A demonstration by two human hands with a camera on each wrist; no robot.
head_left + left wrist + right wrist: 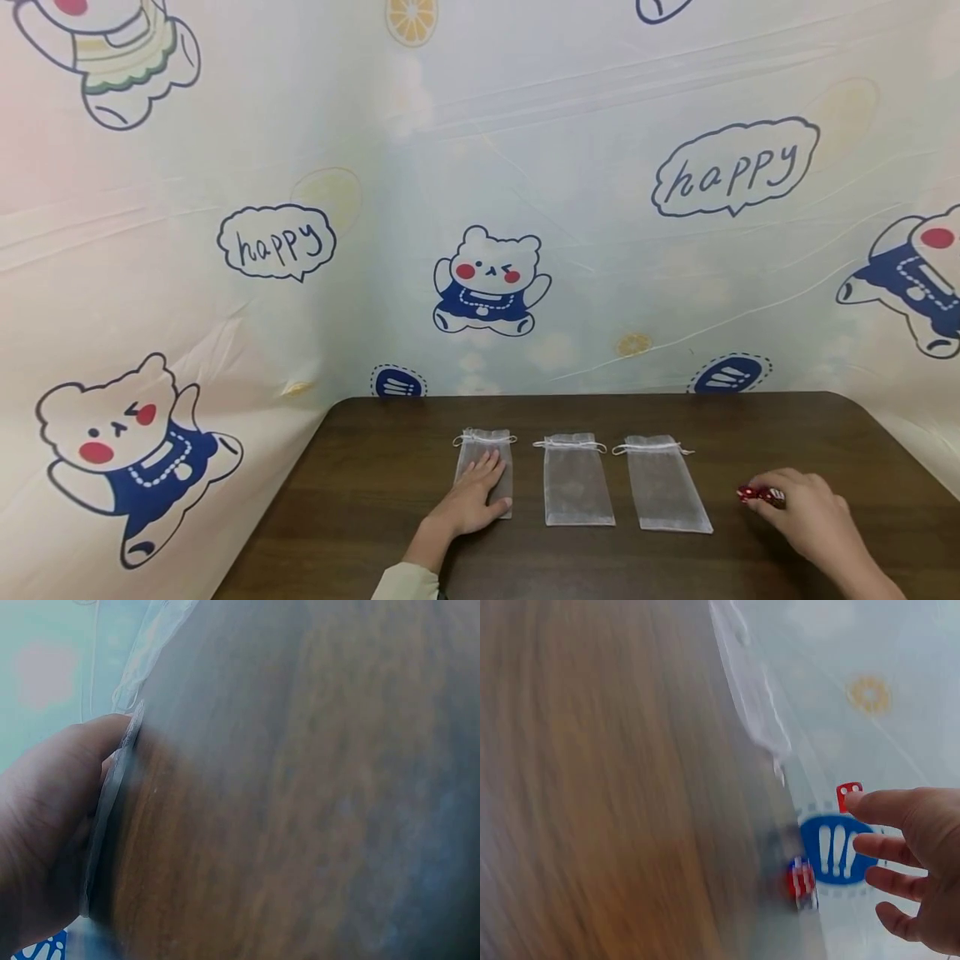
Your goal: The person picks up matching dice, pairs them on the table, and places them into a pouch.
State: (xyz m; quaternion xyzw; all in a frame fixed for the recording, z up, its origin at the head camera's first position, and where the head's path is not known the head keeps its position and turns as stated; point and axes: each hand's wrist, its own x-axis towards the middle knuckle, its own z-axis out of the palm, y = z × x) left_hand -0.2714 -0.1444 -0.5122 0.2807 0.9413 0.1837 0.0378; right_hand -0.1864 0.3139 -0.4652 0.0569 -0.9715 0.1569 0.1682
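My left hand (472,496) lies with its fingers spread flat on the leftmost sheer drawstring bag (497,442), covering much of it. In the left wrist view, the edge of that bag (112,784) shows beside the thumb. My right hand (810,508) is low over the table to the right of the bags, close around shiny red dice (748,493). The right wrist view has its fingers spread and fairly straight, with one red die (849,787) at a fingertip. A blurred red-and-blue piece (801,881) sits lower, apart from the fingers.
Two more sheer drawstring bags lie flat in the row, a middle one (579,492) and a right one (670,492), drawstrings toward the back. The dark wooden table (375,467) has rounded far corners. A printed cloth (600,208) with bears hangs behind it.
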